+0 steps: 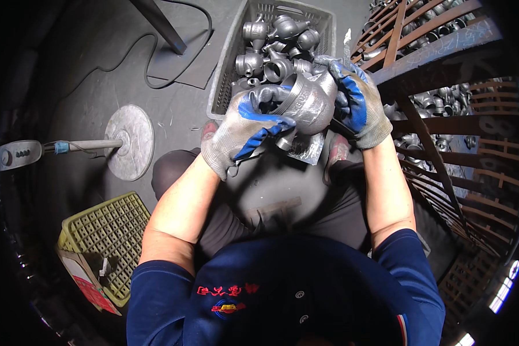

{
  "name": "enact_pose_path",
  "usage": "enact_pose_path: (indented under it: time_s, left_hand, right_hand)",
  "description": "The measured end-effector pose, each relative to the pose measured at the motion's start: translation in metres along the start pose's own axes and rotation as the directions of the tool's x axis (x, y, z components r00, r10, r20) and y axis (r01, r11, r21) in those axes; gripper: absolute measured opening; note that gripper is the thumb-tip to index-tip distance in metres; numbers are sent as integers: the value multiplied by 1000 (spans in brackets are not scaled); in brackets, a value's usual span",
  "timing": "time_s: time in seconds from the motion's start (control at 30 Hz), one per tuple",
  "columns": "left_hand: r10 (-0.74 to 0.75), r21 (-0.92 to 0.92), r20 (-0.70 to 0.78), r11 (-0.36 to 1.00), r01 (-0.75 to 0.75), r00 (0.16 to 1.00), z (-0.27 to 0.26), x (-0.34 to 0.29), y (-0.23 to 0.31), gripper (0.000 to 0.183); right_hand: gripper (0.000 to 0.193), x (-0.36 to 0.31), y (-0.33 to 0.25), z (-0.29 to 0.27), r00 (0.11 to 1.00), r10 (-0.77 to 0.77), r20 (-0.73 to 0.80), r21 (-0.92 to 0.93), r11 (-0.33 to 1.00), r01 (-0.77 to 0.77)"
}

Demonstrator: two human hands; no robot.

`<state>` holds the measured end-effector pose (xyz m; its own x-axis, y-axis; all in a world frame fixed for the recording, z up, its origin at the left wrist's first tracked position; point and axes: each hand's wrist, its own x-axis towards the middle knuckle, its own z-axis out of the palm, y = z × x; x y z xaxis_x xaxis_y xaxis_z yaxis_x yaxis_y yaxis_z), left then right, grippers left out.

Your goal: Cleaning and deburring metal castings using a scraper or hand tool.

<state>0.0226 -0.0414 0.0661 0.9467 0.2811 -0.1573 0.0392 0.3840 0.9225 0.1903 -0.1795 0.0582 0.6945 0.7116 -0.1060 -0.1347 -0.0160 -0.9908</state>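
Note:
Between my two gloved hands is a large grey cast metal pipe fitting (314, 104) with a rounded body and a wide round mouth turned to the left. My left hand (245, 124), in a white and blue coated glove, grips the rim of that mouth. On the far right side of the fitting, my right hand (357, 101) wraps its fingers round the body; some fingertips are hidden behind it. A smaller pipe stub (285, 141) shows under the fitting, and I cannot tell whether it belongs to it. Just beyond stands a grey plastic crate (218, 86) with several similar castings (277, 68).
At the right, rusty metal cage bins (444, 124) hold many castings. A pedestal fan with a round base (130, 141) lies to the left, and a yellow plastic crate (106, 228) is at lower left. A black cable (150, 63) loops past a metal post (161, 26).

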Motion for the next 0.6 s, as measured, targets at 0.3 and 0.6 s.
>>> enact_pose_path:
  time_s: [0.3, 0.6]
  left_hand:
    - [27, -20, 4, 999, -27, 1000, -8, 4, -9, 33]
    - [-165, -125, 126, 975, 181, 978, -16, 9, -19, 21]
  right_hand:
    - [24, -6, -5, 3, 997, -76, 14, -98, 992, 77]
    - [22, 1, 1, 4, 985, 165, 42, 182, 968, -170]
